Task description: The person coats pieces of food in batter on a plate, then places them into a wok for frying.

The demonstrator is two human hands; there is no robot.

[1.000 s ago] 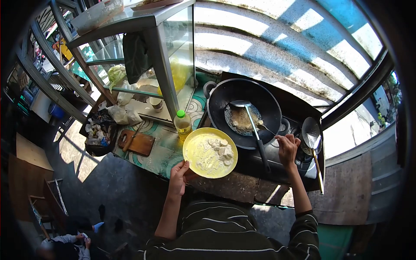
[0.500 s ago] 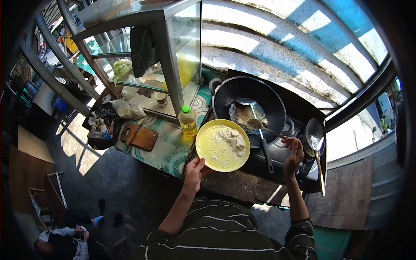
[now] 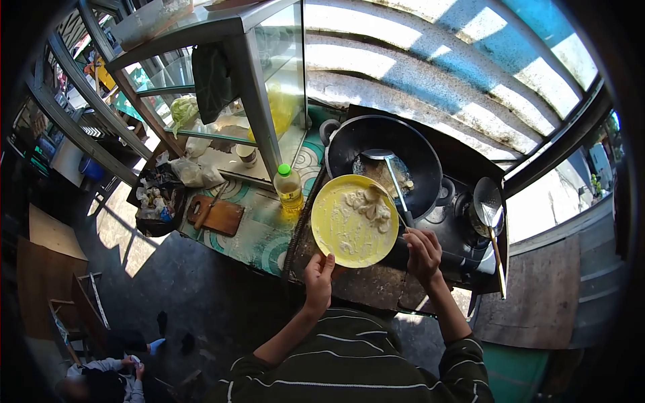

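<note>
My left hand [image 3: 320, 277] grips the lower rim of a yellow plate [image 3: 336, 235], thumb on top. White, batter-coated pieces [image 3: 368, 207] lie on the plate's upper right, with smears of batter around them. My right hand [image 3: 423, 255] is closed on the handle of a spoon, whose head is over the plate among the pieces. Behind the plate a black wok [image 3: 413, 151] sits on the stove, with oil and some food in its bottom. A spatula [image 3: 395, 180] with a black handle rests in the wok, its handle partly hidden by the plate.
Left of the plate stand an oil bottle [image 3: 289, 188] with a green cap and a cutting board [image 3: 224, 216] with a knife. A glass case [image 3: 259, 101] rises behind. A strainer [image 3: 488, 195] lies on the right. A person [image 3: 111, 376] sits at lower left.
The plate has moved right and slightly up, nearer the wok. My right hand has moved left and down, bringing the spoon from over the wok to the plate.
</note>
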